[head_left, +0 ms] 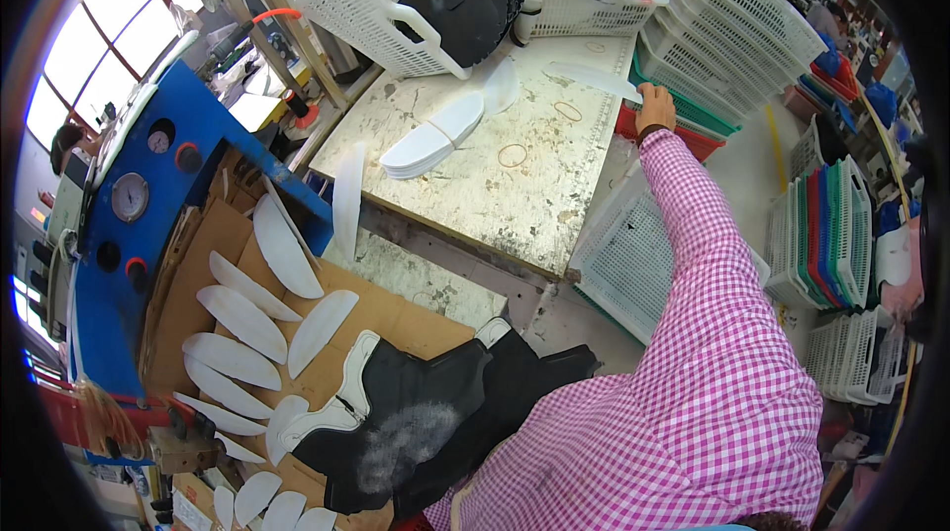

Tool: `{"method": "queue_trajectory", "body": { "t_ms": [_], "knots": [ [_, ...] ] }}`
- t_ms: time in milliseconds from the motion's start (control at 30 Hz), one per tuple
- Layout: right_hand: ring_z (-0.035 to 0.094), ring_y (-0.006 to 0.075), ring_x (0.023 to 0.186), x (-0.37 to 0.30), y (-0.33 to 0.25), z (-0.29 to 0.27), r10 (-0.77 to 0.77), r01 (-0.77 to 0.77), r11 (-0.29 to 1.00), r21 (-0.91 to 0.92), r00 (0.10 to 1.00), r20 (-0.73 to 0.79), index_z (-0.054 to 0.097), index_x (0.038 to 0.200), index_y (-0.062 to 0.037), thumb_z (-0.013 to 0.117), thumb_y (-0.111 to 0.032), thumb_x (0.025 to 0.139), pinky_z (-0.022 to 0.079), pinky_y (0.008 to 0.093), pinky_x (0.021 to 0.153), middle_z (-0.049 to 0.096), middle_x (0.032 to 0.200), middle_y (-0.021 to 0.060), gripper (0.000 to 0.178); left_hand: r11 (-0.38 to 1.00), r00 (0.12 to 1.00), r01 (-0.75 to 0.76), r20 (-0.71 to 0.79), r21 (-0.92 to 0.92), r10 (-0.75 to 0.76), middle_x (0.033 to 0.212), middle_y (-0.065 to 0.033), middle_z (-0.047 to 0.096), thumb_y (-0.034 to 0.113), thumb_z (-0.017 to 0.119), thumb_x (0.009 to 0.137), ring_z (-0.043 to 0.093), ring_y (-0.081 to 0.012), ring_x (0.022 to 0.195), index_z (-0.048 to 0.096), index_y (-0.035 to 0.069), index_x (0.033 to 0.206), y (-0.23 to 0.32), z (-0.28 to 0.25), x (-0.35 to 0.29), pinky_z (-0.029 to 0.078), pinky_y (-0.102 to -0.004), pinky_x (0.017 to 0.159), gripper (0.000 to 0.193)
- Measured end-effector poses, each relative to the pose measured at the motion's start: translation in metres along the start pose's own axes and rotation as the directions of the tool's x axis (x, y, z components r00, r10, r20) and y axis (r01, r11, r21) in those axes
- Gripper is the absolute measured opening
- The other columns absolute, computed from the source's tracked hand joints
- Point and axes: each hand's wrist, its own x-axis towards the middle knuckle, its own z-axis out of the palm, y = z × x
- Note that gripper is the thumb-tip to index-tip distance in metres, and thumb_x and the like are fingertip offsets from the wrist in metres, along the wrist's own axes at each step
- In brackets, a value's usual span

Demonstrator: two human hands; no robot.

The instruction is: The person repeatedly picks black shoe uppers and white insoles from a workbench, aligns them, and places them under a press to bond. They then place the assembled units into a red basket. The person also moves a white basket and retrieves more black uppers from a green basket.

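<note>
My right hand (655, 109) reaches to the far right edge of the worn white table (475, 204), its fingers closed on the tip of a thin white insole-shaped piece (594, 79). The piece lies slantwise over the tabletop. A stack of similar white pieces (432, 145) is held by a rubber band, and a loose one (501, 86) lies behind it. Two rubber bands (513, 155) rest on the table. My left hand is out of sight. Black cut pieces with white edging (416, 412) lie close in front of me.
Several white pieces (247, 321) are spread over brown cardboard (396, 318) beside a blue machine (129, 196) with gauges. White baskets (371, 1) with black parts stand behind the table. Nested crates (732, 21) rise at right, with a grey crate (633, 244) below my arm.
</note>
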Motion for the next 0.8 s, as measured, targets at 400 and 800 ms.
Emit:
{"method": "queue_trajectory", "body": {
  "t_ms": [400, 800],
  "knots": [
    [0.058, 0.0305, 0.09, 0.028, 0.02, 0.044, -0.048, 0.049, 0.999, 0.003, 0.983, 0.178, 0.051, 0.091, -0.0112, 0.058, -0.01, 0.084, 0.048, 0.0428, 0.071, 0.055, 0.093, 0.0118, 0.01, 0.988, 0.991, -0.132, -0.026, 0.081, 0.135, 0.114, -0.0146, 0.057, 0.037, 0.054, 0.091, 0.053, -0.0318, 0.105, 0.045, 0.002, 0.13, 0.05, -0.056, -0.002, 0.043, -0.0435, 0.094, 0.053],
    [0.061, 0.0103, 0.064, -0.025, 0.006, -0.081, -0.151, -0.513, 0.201, 0.835, 0.826, 0.544, 0.057, 0.087, -0.0068, 0.065, -0.011, 0.086, 0.051, 0.025, 0.058, 0.062, 0.074, 0.0015, 0.009, 0.914, 0.892, -0.358, 0.36, 0.191, 0.274, 0.112, -0.0184, 0.058, 0.036, 0.059, 0.087, 0.058, -0.0307, 0.102, 0.043, -0.005, 0.129, 0.084, 0.065, -0.046, 0.047, -0.0401, 0.088, 0.06]
  ]
}}
